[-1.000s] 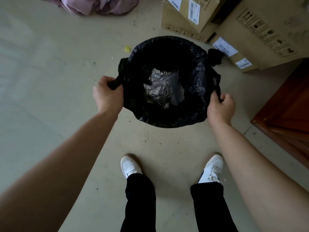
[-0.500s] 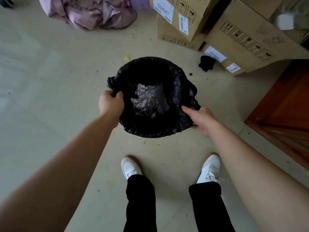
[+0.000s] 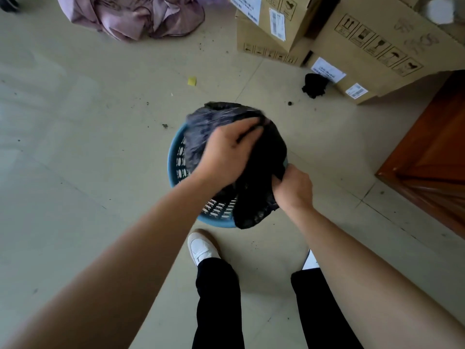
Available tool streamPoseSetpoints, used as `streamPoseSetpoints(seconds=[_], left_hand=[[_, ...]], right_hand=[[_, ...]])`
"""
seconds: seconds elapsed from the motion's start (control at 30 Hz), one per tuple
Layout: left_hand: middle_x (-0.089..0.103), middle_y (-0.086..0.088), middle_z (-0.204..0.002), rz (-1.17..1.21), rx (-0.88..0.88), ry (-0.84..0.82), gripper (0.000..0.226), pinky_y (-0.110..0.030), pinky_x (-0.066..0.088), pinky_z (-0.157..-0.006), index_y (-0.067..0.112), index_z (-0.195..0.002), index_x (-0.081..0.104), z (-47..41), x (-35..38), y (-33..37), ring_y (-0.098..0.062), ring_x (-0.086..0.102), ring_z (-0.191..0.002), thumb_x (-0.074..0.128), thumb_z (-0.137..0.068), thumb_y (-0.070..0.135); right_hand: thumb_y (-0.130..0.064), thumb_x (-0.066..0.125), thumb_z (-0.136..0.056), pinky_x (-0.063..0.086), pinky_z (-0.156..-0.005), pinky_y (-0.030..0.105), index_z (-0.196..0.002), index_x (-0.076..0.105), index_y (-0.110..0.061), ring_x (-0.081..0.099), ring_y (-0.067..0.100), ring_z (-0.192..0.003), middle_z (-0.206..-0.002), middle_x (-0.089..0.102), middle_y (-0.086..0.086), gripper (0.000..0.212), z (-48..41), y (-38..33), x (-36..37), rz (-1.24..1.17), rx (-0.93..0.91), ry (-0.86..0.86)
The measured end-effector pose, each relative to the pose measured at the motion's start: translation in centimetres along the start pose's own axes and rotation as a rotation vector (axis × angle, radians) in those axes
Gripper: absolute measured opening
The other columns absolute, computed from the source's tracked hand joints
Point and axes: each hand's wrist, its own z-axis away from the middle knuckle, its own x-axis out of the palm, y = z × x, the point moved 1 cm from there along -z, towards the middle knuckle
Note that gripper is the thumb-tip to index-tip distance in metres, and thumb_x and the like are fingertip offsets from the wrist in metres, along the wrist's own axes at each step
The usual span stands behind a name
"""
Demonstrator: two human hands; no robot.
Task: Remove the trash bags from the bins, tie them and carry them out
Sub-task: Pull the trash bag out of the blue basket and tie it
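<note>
Left grip [image 3: 226,149]: reaches across from the left and lies on top of the trash bag, back of the hand to the camera, fingers curled down into the bunched plastic at the bag's mouth. The fingertips are smeared by motion, so exactly how they close cannot be told.
Right grip [image 3: 293,187]: closed in a fist round a fold of the bag's edge on the right side, just beside the bin's rim.
Trash bag [image 3: 261,172]: thin black plastic, crinkled and gathered into a rounded bundle. The mouth is pulled together under the left grip. The left part is blurred and shows a greyish sheen, while the right part is matt black and hangs in a flap over the near rim.
Bag's place: in and over the bin, between both grips, covering most of the opening.
Bin [image 3: 171,167]: round blue plastic basket with lattice walls, standing on the floor just ahead of the person's feet. Its rim and inner wall show bare on the left and near sides.
Floor [image 3: 100,147]: pale tiles with dark crumbs and a small yellow scrap [image 3: 192,81].
Feet: a white shoe [image 3: 201,245] and black trousers [image 3: 216,298].
Around: stacked cardboard boxes [image 3: 377,34] beyond the bin, a black crumpled wad [image 3: 314,85] against one of them, pink cloth [image 3: 136,16] heaped far left, and reddish wooden furniture [image 3: 432,157] on the right.
</note>
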Motion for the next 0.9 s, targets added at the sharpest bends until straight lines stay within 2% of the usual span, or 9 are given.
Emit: streamPoseSetpoints(seconds=[0.07, 0.17, 0.3, 0.43, 0.53, 0.6, 0.67, 0.77, 0.9], left_hand=[[0.073, 0.003, -0.116, -0.006, 0.111, -0.027, 0.03, -0.026, 0.049, -0.099, 0.013, -0.122, 0.07, 0.0, 1.3, 2.1, -0.006, 0.066, -0.109, 0.058, -0.098, 0.024], [0.074, 0.004, -0.112, 0.042, 0.061, 0.208, 0.031, -0.026, 0.05, -0.097, 0.016, -0.123, 0.069, -0.5, 0.1, 2.8, -0.007, 0.066, -0.106, 0.056, -0.097, 0.028], [0.067, 0.011, -0.079, 0.037, -0.003, 0.49, 0.025, -0.016, 0.045, -0.067, 0.012, -0.114, 0.07, -0.5, -3.6, 2.2, 0.004, 0.057, -0.068, 0.054, -0.099, 0.025], [0.054, 0.009, -0.064, 0.059, -0.223, 0.426, 0.017, -0.025, 0.038, -0.057, 0.016, -0.098, 0.069, -0.2, -5.3, 1.4, -0.005, 0.045, -0.056, 0.054, -0.097, 0.023], [0.055, 0.005, -0.064, 0.088, -0.436, 0.369, 0.015, -0.029, 0.041, -0.06, 0.023, -0.078, 0.063, 0.7, -5.8, 1.5, -0.014, 0.05, -0.06, 0.059, -0.093, 0.024], [0.055, 0.006, -0.064, 0.159, -0.473, 0.498, 0.017, -0.032, 0.046, -0.061, 0.025, -0.073, 0.059, 2.0, -6.5, 3.1, -0.015, 0.053, -0.062, 0.06, -0.09, 0.026], [0.053, 0.008, -0.063, 0.201, -0.449, 0.653, 0.015, -0.03, 0.045, -0.062, 0.027, -0.073, 0.057, 3.1, -7.4, 4.9, -0.009, 0.051, -0.058, 0.057, -0.088, 0.026], [0.052, 0.01, -0.063, 0.186, -0.434, 0.736, 0.013, -0.024, 0.042, -0.06, 0.027, -0.078, 0.056, 5.3, -8.8, 8.7, 0.003, 0.047, -0.049, 0.054, -0.09, 0.023], [0.055, 0.012, -0.068, 0.123, -0.427, 0.831, 0.006, -0.027, 0.046, -0.069, 0.022, -0.09, 0.057, 9.0, -10.2, 11.9, -0.003, 0.053, -0.062, 0.052, -0.09, 0.024]], right_hand=[[-0.03, 0.054, -0.095, 0.035, -0.063, 0.033, -0.104, 0.057, 0.0, 0.063, 0.044, -0.093, -0.1, 0.067, 0.024, 0.032, 0.0, 0.0, -0.1, 0.033, -0.039, -0.011], [-0.03, 0.054, -0.097, 0.035, -0.067, 0.034, -0.109, 0.056, 0.002, 0.062, 0.046, -0.099, -0.106, 0.066, 0.027, 0.034, -0.5, 0.5, -1.5, 0.027, -0.028, 0.002], [-0.032, 0.049, -0.101, 0.042, -0.075, 0.038, -0.113, 0.06, 0.001, 0.061, 0.044, -0.105, -0.111, 0.067, 0.027, 0.036, -1.8, 1.4, -4.6, -0.074, 0.084, 0.142], [-0.017, 0.046, -0.101, 0.045, -0.092, 0.042, -0.121, 0.058, 0.003, 0.057, 0.041, -0.117, -0.125, 0.061, 0.026, 0.031, -3.5, 2.4, -8.7, -0.209, 0.284, 0.22], [-0.017, 0.049, -0.098, 0.043, -0.087, 0.034, -0.122, 0.059, -0.002, 0.058, 0.037, -0.116, -0.124, 0.063, 0.021, 0.03, -2.0, 1.1, -11.9, -0.253, 0.128, 0.269], [-0.018, 0.049, -0.096, 0.039, -0.082, 0.025, -0.122, 0.062, -0.005, 0.06, 0.031, -0.112, -0.121, 0.067, 0.016, 0.032, 0.6, -0.8, -14.1, -0.291, -0.096, 0.293], [-0.021, 0.049, -0.093, 0.038, -0.081, 0.021, -0.121, 0.064, -0.007, 0.062, 0.027, -0.107, -0.115, 0.069, 0.012, 0.034, 2.7, -2.1, -15.6, -0.291, -0.282, 0.306], [-0.024, 0.054, -0.095, 0.038, -0.077, 0.024, -0.11, 0.066, -0.007, 0.062, 0.027, -0.097, -0.101, 0.065, 0.008, 0.025, 5.6, -3.4, -18.3, -0.224, -0.387, 0.224], [-0.026, 0.056, -0.097, 0.033, -0.075, 0.014, -0.109, 0.067, -0.005, 0.057, 0.016, -0.089, -0.1, 0.064, 0.009, 0.026, 9.0, -4.9, -22.8, -0.263, -0.502, 0.391]])
